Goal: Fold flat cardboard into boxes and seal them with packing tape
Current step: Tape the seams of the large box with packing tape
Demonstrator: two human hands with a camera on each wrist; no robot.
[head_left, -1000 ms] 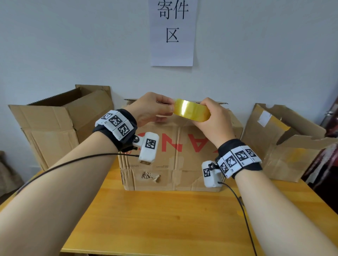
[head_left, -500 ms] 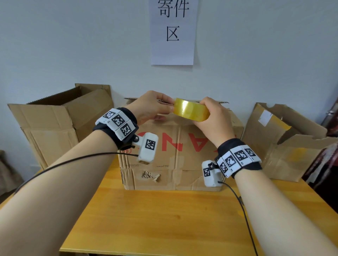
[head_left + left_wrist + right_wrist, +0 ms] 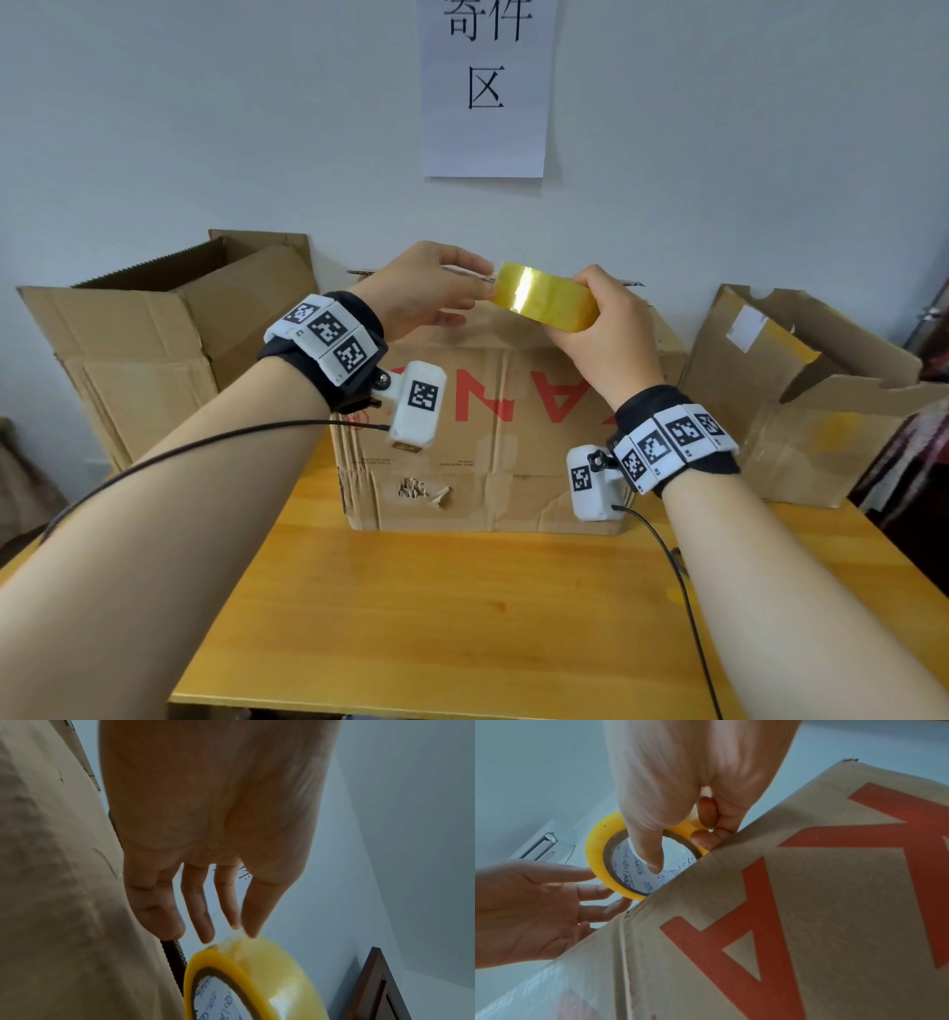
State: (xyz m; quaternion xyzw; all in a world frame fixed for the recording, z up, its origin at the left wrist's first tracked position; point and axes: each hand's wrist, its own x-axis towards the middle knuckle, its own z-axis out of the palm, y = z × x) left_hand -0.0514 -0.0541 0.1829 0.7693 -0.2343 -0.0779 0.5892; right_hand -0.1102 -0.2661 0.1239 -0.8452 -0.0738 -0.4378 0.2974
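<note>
Partly hidden by the gripping right hand (image 3: 611, 334), the tape roll (image 3: 544, 303) meets straight left hand (image 3: 426, 293) fingertips.

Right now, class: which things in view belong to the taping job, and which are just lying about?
In use:
- tape roll, gripped by right hand
- left hand, fingers at the roll
- red-lettered box

Lying about:
- left box
- right box
- wall sign
</note>
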